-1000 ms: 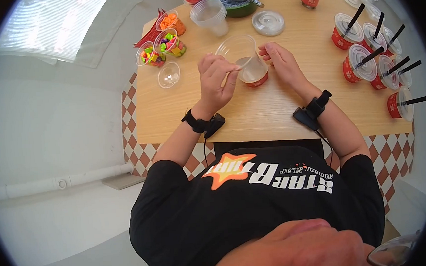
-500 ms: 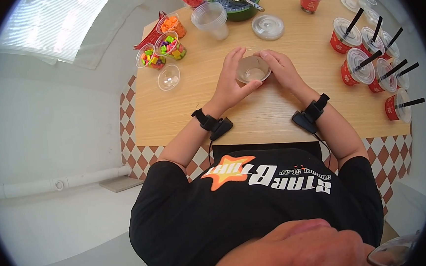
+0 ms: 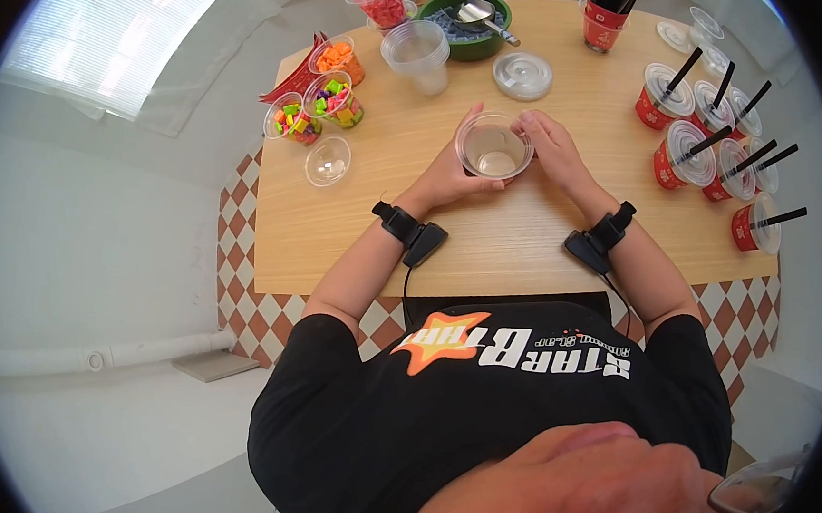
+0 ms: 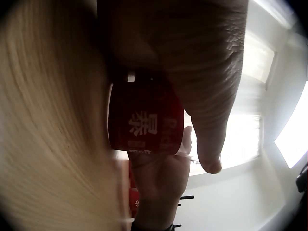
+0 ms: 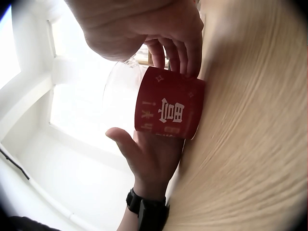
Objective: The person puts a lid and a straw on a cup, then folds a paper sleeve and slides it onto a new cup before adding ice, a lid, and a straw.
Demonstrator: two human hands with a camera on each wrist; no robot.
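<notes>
A clear, empty-looking cup (image 3: pixel 495 148) stands upright near the table's middle, between both hands. The wrist views show a red printed sleeve (image 4: pixel 144 118) (image 5: pixel 169 103) round its lower part; clear plastic rises above it in the right wrist view. My left hand (image 3: pixel 453 175) wraps the cup's left side, thumb on the near side and fingers partly hidden behind it. On the right, my right hand (image 3: pixel 558 151) holds the cup with fingers bent along its far side and fingertips at the rim. Its thumb is hard to make out in the right wrist view.
Lidded red cups (image 3: pixel 683 154) with black straws stand at right. Behind are a straw holder (image 3: pixel 602 29), a clear lid stack (image 3: pixel 522 75), a green bowl (image 3: pixel 482 47) with a scoop, and stacked clear cups (image 3: pixel 418 54). Cups of coloured pieces (image 3: pixel 333 100) and a lid (image 3: pixel 328 161) lie left.
The clear cup in my left hand came down into the red-sleeved one. Both hands closed in round it, the left thumb moving to the near side. The head view has shifted slightly.
</notes>
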